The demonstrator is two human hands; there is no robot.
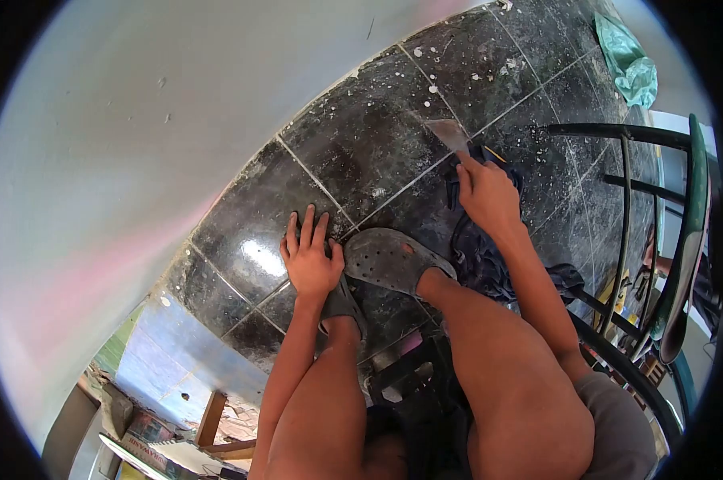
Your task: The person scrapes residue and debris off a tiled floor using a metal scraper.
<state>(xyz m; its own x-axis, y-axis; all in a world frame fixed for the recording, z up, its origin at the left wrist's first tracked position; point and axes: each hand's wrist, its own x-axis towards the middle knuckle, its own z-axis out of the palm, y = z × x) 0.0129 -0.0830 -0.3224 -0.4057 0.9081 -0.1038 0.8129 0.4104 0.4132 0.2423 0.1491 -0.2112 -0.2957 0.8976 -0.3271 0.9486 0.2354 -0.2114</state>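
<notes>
My right hand (489,194) is wrapped round the handle of a putty knife (448,134), its wide blade low over the dark tiled floor (321,160) and pointing up and to the left. White paint spots and dust speckle the tiles around the blade. My left hand (311,262) has its fingers spread over the floor, beside my dark clog (393,260), and holds nothing. Just beneath my right hand and forearm lies a crumpled dark cloth (485,260).
A pale wall (161,128) runs along the left. On the right stands a dark metal-framed chair (629,232), with a green plastic bag (625,64) beyond it. Books and wooden pieces (211,418) sit at the lower left.
</notes>
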